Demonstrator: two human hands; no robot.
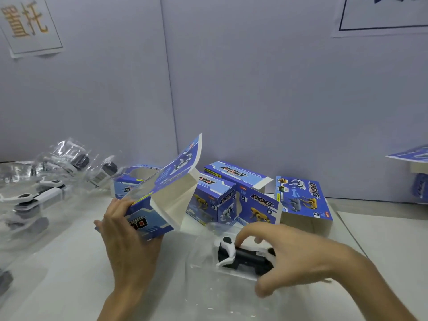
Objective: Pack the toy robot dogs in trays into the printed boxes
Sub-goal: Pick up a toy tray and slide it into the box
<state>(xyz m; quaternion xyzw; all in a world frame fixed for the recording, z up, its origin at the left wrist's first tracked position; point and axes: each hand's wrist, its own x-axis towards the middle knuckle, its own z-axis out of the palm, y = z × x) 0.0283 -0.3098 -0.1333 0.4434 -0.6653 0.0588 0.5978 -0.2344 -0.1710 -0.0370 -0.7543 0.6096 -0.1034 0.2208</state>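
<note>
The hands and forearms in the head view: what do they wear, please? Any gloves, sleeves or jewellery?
Nothing that shows. The left hand and the right hand are bare, with no gloves and no rings. The left forearm and the right forearm are bare down to the frame edge, with no sleeve, watch or wristband in view.

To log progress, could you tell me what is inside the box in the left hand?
Only bare white inner walls show in the open printed box; its deeper end is hidden behind its own panel.
</note>
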